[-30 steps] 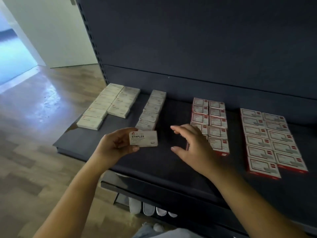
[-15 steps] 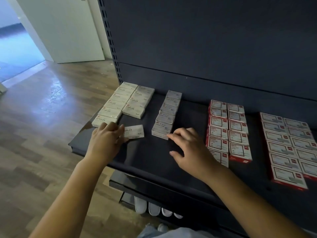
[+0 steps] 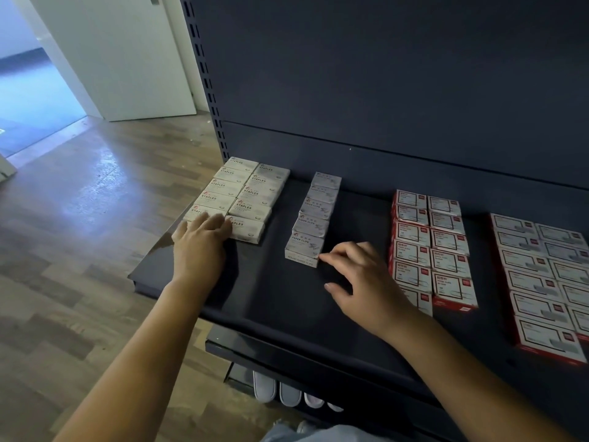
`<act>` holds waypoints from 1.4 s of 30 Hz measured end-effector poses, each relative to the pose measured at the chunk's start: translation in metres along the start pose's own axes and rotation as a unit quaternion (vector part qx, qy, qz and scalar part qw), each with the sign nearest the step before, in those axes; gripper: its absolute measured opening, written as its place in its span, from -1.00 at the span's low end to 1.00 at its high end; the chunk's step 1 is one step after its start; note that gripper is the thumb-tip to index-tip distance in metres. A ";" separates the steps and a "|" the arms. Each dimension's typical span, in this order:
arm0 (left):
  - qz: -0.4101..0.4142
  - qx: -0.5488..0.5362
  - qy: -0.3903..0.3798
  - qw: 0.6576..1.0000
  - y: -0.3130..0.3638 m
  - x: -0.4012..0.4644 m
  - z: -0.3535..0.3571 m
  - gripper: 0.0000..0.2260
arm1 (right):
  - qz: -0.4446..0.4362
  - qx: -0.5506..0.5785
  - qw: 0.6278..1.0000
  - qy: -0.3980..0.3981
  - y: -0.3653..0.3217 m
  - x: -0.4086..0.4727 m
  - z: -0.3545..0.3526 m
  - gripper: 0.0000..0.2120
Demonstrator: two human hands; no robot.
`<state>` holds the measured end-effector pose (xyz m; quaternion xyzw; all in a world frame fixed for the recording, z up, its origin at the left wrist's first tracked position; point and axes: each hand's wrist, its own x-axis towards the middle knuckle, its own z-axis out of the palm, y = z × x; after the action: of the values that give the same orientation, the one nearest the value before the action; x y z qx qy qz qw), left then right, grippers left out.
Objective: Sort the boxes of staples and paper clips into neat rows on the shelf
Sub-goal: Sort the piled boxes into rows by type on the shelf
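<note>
Four blocks of boxes lie on our dark shelf [image 3: 287, 301]: red-edged ones right, a paper-clip row [image 3: 314, 218] centre, staples [image 3: 242, 194] left. Our left hand [image 3: 199, 247] lies flat, fingers straight, on the nearest staple box [image 3: 247, 228]; our right hand [image 3: 360, 282], loosely spread, fingertip-touches the front clip box [image 3: 304, 250]. Light, stiff cartons, we judge; nudge their short ends.

- My left hand [image 3: 200, 247] is lying flat on the dark shelf [image 3: 271, 301], its straight fingers resting against the nearest staples boxes [image 3: 245, 196].
- My right hand [image 3: 360, 282] is hovering with loosely curled fingers, one fingertip touching the front corner of the nearest paper clips box [image 3: 304, 248].
- Red-edged boxes [image 3: 430, 244] are sitting in rows just beside it.
</note>
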<state>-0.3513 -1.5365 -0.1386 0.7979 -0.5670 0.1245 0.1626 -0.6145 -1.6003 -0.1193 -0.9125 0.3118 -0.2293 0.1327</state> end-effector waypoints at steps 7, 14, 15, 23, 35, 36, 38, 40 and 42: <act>-0.018 -0.028 0.027 0.999 0.003 0.000 0.004 -0.70 | 0.004 -0.007 1.000 0.007 0.004 0.002 0.002 -0.60; -0.025 -0.038 0.023 0.999 0.031 -0.008 -0.005 -0.81 | 0.001 -0.028 0.999 0.037 0.011 -0.003 -0.003 -0.62; -0.013 -0.044 0.024 0.999 0.039 -0.011 -0.006 -0.79 | 0.004 -0.029 0.999 0.043 0.014 -0.004 -0.004 -0.63; 0.112 -0.120 0.041 0.986 0.125 -0.020 -0.015 -0.62 | 0.051 -0.015 0.997 0.061 0.039 -0.031 -0.030 -0.61; 0.236 -0.145 -0.001 0.961 0.284 -0.024 -0.016 -0.64 | 0.115 -0.027 0.985 0.126 0.124 -0.118 -0.101 -0.62; 0.242 -0.150 -0.004 0.959 0.297 -0.026 -0.015 -0.65 | 0.122 -0.022 0.983 0.137 0.132 -0.127 -0.109 -0.61; 0.256 -0.163 -0.009 0.953 0.325 -0.030 -0.014 -0.65 | 0.123 -0.021 0.979 0.162 0.149 -0.147 -0.125 -0.61; 0.273 -0.173 -0.014 0.946 0.353 -0.034 -0.012 -0.66 | 0.128 -0.027 0.974 0.184 0.166 -0.169 -0.141 -0.65; 0.285 -0.185 -0.024 0.940 0.382 -0.038 -0.008 -0.68 | 0.153 -0.038 0.968 0.193 0.185 -0.192 -0.156 -0.64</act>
<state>-0.7249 -1.6163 -0.1007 0.5614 -0.7873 0.0399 0.2516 -0.9211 -1.6372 -0.1212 -0.7969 0.4759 -0.3657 0.0684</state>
